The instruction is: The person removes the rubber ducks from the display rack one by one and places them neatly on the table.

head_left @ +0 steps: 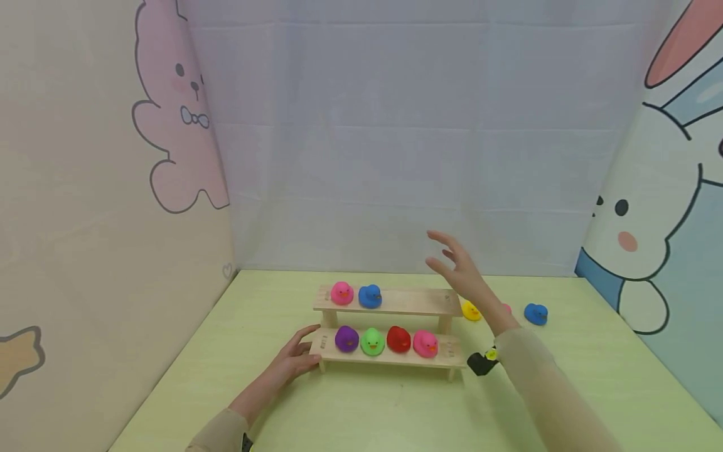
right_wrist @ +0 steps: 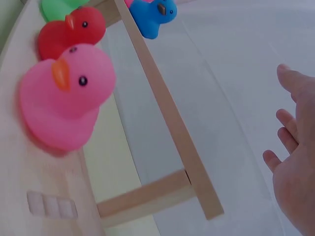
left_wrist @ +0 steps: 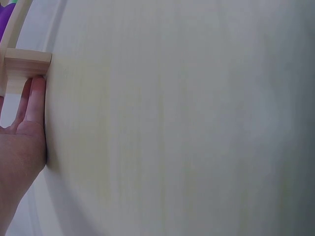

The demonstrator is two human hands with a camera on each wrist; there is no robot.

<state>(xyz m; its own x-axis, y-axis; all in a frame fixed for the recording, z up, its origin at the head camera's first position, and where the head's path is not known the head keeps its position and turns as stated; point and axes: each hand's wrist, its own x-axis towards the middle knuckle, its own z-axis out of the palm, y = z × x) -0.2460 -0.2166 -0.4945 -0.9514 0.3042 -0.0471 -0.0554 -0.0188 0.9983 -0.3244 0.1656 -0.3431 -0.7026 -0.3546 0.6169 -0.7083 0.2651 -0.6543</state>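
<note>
R arm (head_left: 545, 386), pink toy (head_left: 507, 308) pt-hidden behind

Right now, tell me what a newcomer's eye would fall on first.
Probably the bright lower row on the wooden stand: purple duck, green duck, red duck and pink duck, left to right. Next, perhaps, the hands: the right hand raised without a duck over the upper step's right end, the left hand at the lower step's left end. The big cartoon rabbit on the right wall also stands out.
</note>
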